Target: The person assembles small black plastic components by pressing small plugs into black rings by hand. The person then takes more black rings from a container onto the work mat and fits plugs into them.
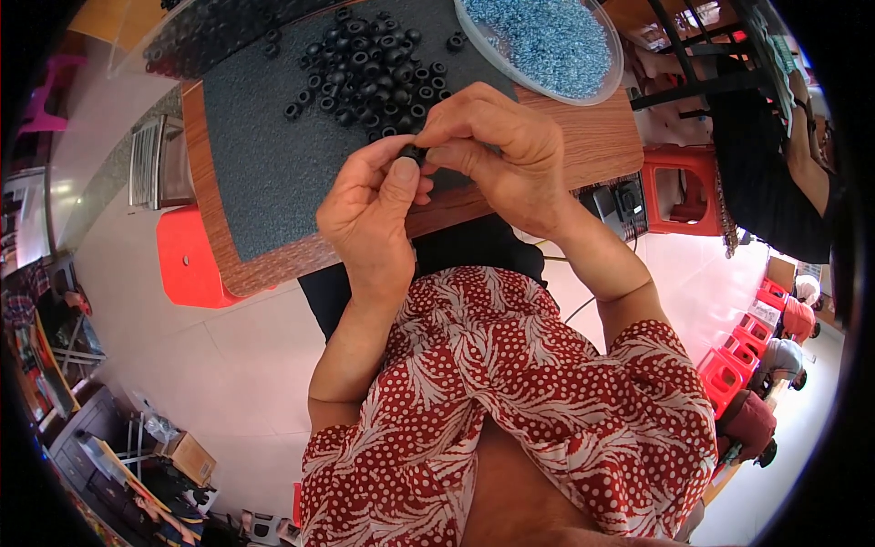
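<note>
My left hand [372, 214] is closed, with a small round black bead-like piece [412, 153] pinched between thumb and forefinger near the table's front edge. Against that same piece, my right hand [506, 150] closes its thumb and forefinger; anything finer between those fingertips is too small to make out. Just beyond my hands lies a loose pile of black, ring-ended pieces [365, 77], several with open holes showing. They rest on a dark grey textured mat [264, 169]. A round clear tub [617, 68] of tiny blue glass-like beads [547, 41] stands to the right of the pile.
The wooden table [597, 137] has a clear plastic box [205, 41] with dark contents at its far left. Red stools [190, 255] stand by both sides. A person in black [766, 173] sits at the right, and others sit farther off. A thin cable hangs below the table.
</note>
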Motion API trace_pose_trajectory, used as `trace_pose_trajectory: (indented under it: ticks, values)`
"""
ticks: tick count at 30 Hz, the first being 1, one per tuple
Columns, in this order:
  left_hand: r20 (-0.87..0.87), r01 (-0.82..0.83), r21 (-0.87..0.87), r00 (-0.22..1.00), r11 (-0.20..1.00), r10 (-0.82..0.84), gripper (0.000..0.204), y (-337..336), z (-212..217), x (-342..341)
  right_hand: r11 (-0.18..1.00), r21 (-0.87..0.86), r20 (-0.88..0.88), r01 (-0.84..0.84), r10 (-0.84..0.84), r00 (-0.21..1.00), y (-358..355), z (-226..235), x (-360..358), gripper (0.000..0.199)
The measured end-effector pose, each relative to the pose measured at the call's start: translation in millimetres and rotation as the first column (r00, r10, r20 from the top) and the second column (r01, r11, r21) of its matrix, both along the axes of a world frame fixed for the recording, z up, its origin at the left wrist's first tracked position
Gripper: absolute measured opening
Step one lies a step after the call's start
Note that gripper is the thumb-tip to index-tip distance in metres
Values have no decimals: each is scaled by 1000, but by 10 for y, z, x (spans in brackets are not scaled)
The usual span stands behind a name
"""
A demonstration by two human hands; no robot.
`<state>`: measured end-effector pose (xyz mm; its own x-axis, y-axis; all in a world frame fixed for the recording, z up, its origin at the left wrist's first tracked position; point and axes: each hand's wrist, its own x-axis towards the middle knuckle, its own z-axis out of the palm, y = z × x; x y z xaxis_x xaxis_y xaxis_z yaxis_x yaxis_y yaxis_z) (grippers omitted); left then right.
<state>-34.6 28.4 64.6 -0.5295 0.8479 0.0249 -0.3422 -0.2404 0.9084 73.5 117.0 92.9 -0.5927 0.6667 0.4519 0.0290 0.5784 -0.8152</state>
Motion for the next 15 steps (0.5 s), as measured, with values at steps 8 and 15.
trace_pose_trajectory:
  ticks: [8, 15]
  values:
    - [116, 33, -16, 993, 999, -31, 21, 0, -28, -19, 997, -65, -13, -29, 28, 1000, 17, -41, -6, 13]
    - [291, 117, -5, 950, 993, -110, 22, 1, -29, -38, 919, -386, -107, -85, 47, 993, 8, -36, 4, 12]
